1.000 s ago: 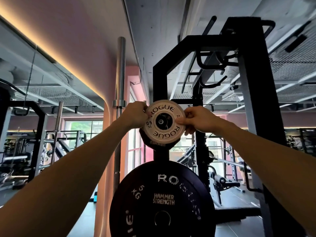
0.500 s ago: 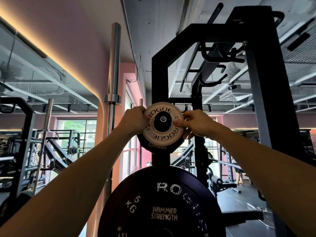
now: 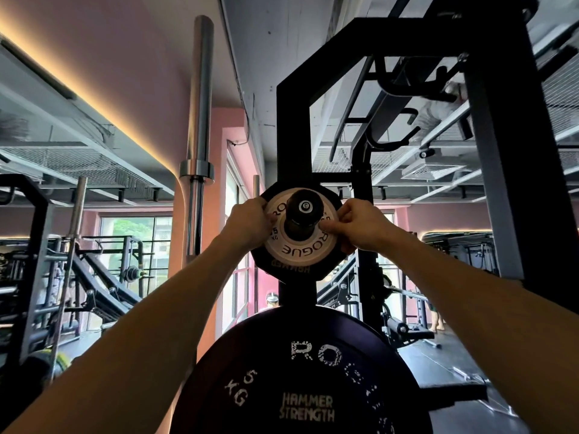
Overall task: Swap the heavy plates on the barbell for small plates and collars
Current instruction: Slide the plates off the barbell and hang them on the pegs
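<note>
- small white plate (image 3: 301,242), one, lettered "rogue", threaded on a black storage peg (image 3: 303,211) of the rack upright (image 3: 293,126); peg end poking out through the centre hole.
- behind it, one black many-sided plate (image 3: 283,267), larger, on the same peg, its edge showing all round the white one.
- below, one big black plate (image 3: 300,380) marked "5 kg", "rogue" and "hammer strength", filling the bottom middle of the view.
- two hands up, one to each side of the white plate.
- left hand (image 3: 249,221): fingers (image 3: 260,205) curled narrow over the plate's left rim, thumb on the face near the "5 kg" mark.
- right hand (image 3: 360,225): fingers curled tight, pinching the plate's right rim, thumb tip pressed on the face beside the peg.
- one steel barbell (image 3: 199,136) standing upright just left of the rack, collar ring partway up; a second thinner bar (image 3: 75,220) upright further left.
- other racks and machines across the room, windows behind; a person far off at right, too small to tell more.
</note>
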Demonstrator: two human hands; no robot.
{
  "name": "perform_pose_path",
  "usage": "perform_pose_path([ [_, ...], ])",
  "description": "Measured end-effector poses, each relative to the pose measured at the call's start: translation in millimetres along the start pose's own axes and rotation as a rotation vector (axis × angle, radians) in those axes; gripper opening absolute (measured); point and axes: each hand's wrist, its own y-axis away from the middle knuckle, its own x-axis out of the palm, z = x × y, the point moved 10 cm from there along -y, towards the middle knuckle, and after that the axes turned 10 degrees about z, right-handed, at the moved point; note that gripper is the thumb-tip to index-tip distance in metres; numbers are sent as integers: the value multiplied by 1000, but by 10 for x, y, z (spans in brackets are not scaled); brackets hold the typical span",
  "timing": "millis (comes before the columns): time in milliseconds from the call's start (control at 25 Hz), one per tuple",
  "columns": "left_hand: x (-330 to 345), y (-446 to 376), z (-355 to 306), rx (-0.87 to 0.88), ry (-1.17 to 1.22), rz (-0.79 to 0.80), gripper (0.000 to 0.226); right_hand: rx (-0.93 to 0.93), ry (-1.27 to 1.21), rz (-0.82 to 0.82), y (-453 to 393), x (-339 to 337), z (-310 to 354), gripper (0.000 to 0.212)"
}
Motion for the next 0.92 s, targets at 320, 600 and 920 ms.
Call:
perform_pose_path([
  [320,-31,-147,80,-45,-171,21,46,3,77,45,-182,44,-161,38],
  [600,9,-88,131,-76,-249,-33,39,37,161,-58,-206,22,-226,47],
  [920,191,321,33,76,-137,126,48,76,260,-75,162,148,-142,34],
])
